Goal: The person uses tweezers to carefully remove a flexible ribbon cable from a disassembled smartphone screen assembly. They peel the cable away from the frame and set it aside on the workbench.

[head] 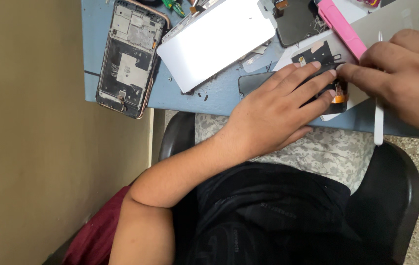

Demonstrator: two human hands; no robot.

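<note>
The left hand (273,113) lies flat with fingers together on a dark phone part (337,91) at the blue table (219,95) edge, the right hand (405,73) pinches it, and farther back lie a white panel (214,41), an open phone frame (128,56) and a pink tool (342,27).

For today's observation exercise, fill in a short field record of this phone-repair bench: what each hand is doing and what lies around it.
Left hand: left hand lies flat, fingers spread, pressing on a dark phone part at the table edge.
Right hand: right hand pinches at the same part with its fingertips.
Surface: blue table.
Far left: opened phone frame, insides showing.
Centre: white panel, lying tilted.
Near right hand: pink tool; white tweezers overhanging the edge.
Seat: black chair.
</note>
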